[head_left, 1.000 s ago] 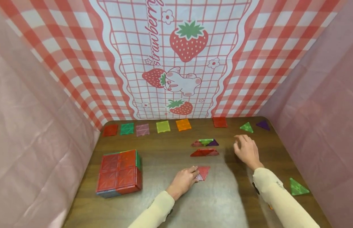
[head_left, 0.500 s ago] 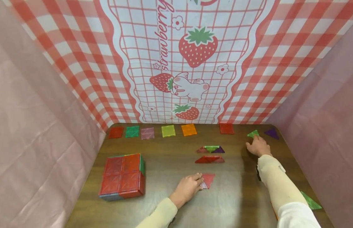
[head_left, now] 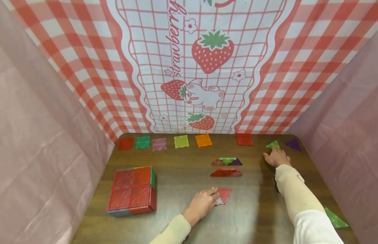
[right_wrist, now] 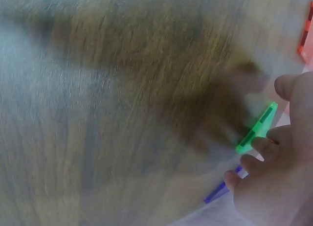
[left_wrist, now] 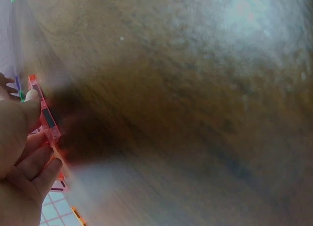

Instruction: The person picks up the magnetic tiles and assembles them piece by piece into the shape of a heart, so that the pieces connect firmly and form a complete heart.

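Note:
My left hand (head_left: 202, 205) pinches the edge of a flat pink magnetic tile piece (head_left: 225, 194) low over the table middle. The left wrist view shows thumb and fingers on the pink tile (left_wrist: 48, 113); a pale triangle at its near side is partly hidden by the fingers. At the far right, my right hand (head_left: 277, 158) reaches with spread fingers to a translucent green triangle tile (head_left: 272, 144). In the right wrist view, fingertips lie against the green triangle (right_wrist: 259, 128) and the thumb stands apart. A purple triangle tile (head_left: 294, 145) lies to its right.
Two trapezoid strips, one multicoloured (head_left: 227, 161) and one red (head_left: 226, 173), lie beyond my left hand. A red-topped tile block (head_left: 131, 189) stands left. Square tiles, including an orange one (head_left: 204, 140), line the back edge. A large green triangle (head_left: 336, 218) lies at right.
My right hand has moved forward and right to the green triangle, then stayed there. The left hand keeps its place at the pink tile. The head view has shifted slightly.

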Demonstrator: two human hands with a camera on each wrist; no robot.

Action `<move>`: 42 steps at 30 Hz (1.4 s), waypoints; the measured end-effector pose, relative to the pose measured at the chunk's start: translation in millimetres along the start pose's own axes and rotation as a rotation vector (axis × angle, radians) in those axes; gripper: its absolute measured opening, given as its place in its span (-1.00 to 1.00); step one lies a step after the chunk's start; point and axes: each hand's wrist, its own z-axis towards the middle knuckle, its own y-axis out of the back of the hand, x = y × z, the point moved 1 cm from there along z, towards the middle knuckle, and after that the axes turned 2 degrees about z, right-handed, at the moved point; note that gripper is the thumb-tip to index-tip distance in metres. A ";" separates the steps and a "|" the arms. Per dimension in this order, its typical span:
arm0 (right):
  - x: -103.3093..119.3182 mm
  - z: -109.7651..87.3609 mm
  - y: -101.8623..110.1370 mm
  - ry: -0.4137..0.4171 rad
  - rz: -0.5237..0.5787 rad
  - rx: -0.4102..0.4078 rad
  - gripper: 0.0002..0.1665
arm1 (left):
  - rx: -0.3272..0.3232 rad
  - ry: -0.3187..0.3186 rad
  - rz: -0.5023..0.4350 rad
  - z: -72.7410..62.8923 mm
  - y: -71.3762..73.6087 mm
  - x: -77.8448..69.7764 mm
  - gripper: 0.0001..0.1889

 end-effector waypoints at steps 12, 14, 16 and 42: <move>-13.7 -35.6 -35.1 0.128 -0.161 -0.180 -0.32 | -0.003 0.013 -0.026 -0.2 -3.8 -1.1 -0.65; -16.7 -49.4 -39.4 0.141 -0.142 -0.195 -0.36 | 0.017 0.015 -0.029 1.1 -4.4 -1.8 -0.66; -17.7 -63.8 -42.8 0.153 -0.115 -0.212 -0.40 | 0.033 0.018 -0.033 2.6 -4.0 -2.4 -0.66; 83.8 -174.0 -130.2 0.428 -0.056 -0.427 -0.30 | 0.072 0.033 -0.085 9.3 1.2 -2.8 -0.67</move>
